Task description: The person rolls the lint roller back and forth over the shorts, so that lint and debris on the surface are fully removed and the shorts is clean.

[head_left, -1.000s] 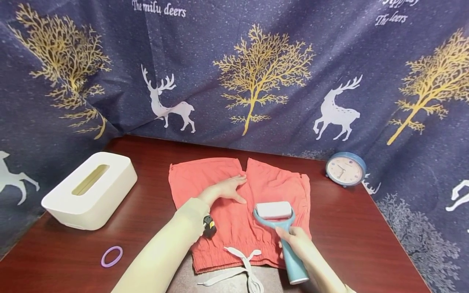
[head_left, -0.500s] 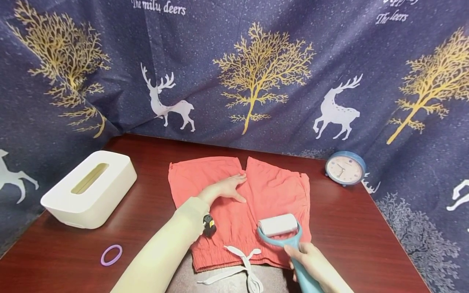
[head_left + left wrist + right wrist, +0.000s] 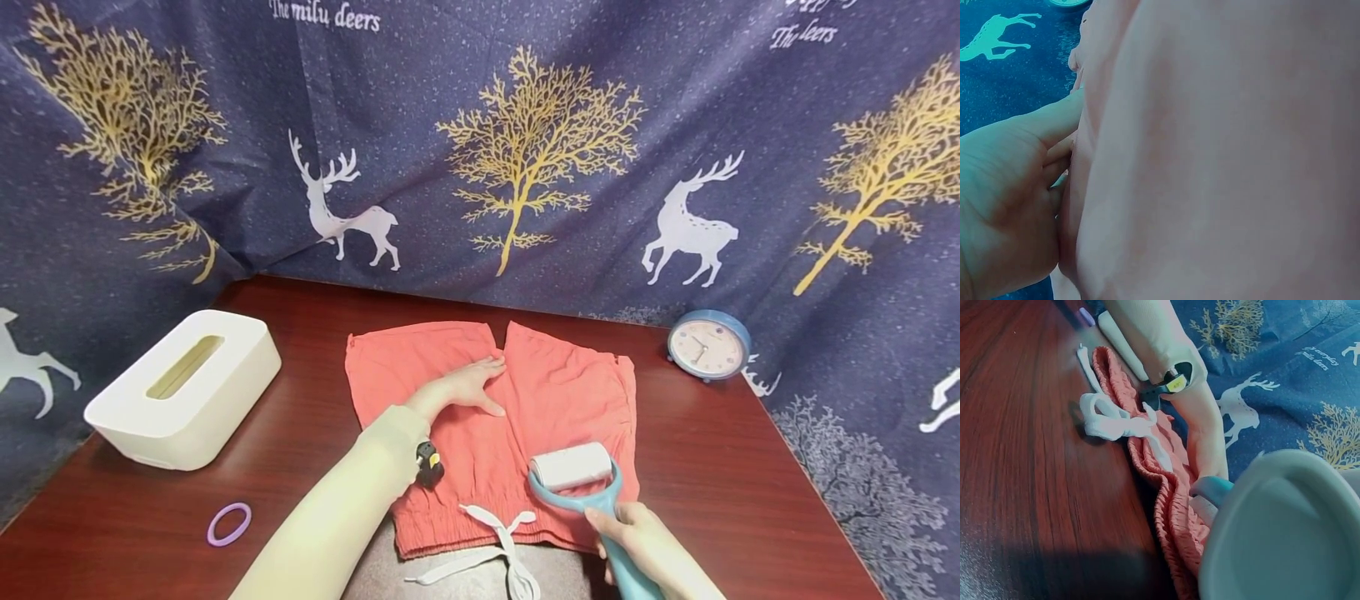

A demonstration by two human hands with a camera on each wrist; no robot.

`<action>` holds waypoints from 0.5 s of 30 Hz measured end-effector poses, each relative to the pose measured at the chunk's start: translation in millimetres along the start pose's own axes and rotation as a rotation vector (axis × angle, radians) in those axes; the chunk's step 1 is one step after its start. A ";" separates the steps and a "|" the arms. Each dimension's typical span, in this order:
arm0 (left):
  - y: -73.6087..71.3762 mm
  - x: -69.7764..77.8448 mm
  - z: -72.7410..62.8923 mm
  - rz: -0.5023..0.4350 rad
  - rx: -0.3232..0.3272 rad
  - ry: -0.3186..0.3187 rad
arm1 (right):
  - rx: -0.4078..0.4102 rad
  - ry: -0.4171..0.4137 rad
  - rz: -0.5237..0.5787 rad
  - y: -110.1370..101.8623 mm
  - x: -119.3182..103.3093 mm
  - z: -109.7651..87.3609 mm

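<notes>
A pair of coral-red shorts (image 3: 442,450) lies spread on the table, waistband toward me, with a white drawstring (image 3: 502,533) tied in a bow. My left hand (image 3: 468,387) rests on the shorts near the middle, fingers extended. In the left wrist view, that hand (image 3: 1010,200) lies against the fabric (image 3: 1222,162). My right hand (image 3: 637,537) grips the blue handle of a lint roller (image 3: 573,467). The roller's white cylinder is over the right leg of the shorts, just above the waistband. In the right wrist view the handle's end (image 3: 1285,544) fills the lower right.
A white tissue box (image 3: 187,392) stands at the left, with a purple ring (image 3: 228,524) in front of it. A blue round alarm clock (image 3: 708,344) stands at the back right. A dark blue curtain (image 3: 420,167) with deer and trees hangs behind the table (image 3: 720,475).
My right hand has drawn the lint roller toward me and slightly right, down the leg to near the waistband. The left hand stays in place on the shorts.
</notes>
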State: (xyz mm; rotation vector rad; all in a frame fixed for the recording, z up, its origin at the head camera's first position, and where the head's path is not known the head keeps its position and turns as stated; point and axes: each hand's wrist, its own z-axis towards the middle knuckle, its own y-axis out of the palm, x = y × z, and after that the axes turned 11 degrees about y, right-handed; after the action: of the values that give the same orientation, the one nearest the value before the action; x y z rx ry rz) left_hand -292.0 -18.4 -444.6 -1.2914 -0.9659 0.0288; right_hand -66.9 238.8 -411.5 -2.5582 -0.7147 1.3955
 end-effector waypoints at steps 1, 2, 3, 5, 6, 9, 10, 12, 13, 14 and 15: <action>0.2 -0.2 -0.1 -0.003 0.002 0.000 | -0.002 0.001 0.004 -0.1 -0.1 0.4; 0.4 -0.2 -0.3 -0.008 0.006 0.000 | -0.004 -0.004 0.010 -0.1 -0.2 0.9; 0.6 -0.2 -0.6 -0.012 0.008 -0.002 | -0.008 -0.004 0.018 -0.1 -0.3 1.7; 0.7 0.0 -1.1 -0.019 0.009 -0.005 | -0.013 0.000 0.029 0.0 -1.1 3.4; 0.8 0.1 -1.5 -0.024 0.014 -0.005 | -0.009 0.004 0.030 0.1 -1.7 4.7; 1.0 1.0 -2.4 -0.033 0.026 -0.002 | 0.008 0.001 0.027 0.7 -3.9 8.3; 1.0 1.3 -2.6 -0.036 0.029 -0.001 | 0.018 -0.001 0.025 1.1 -4.9 9.4; 1.2 1.6 -2.8 -0.048 0.038 0.000 | 0.035 -0.010 0.021 1.9 -6.8 12.4; 1.3 1.6 -2.9 -0.053 0.038 -0.001 | 0.036 -0.019 0.025 2.2 -8.0 13.9; 1.3 1.6 -3.1 -0.057 0.041 0.000 | 0.040 -0.021 0.029 2.5 -9.3 15.7; 1.1 1.4 -3.2 -0.060 0.042 -0.001 | 0.043 -0.025 0.030 2.6 -10.5 17.5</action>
State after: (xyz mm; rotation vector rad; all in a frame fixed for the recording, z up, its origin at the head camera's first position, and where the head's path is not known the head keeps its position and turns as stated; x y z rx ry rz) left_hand -288.6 -19.8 -444.5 -1.2237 -0.9993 0.0029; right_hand -85.2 229.8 -414.2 -2.5335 -0.6451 1.4380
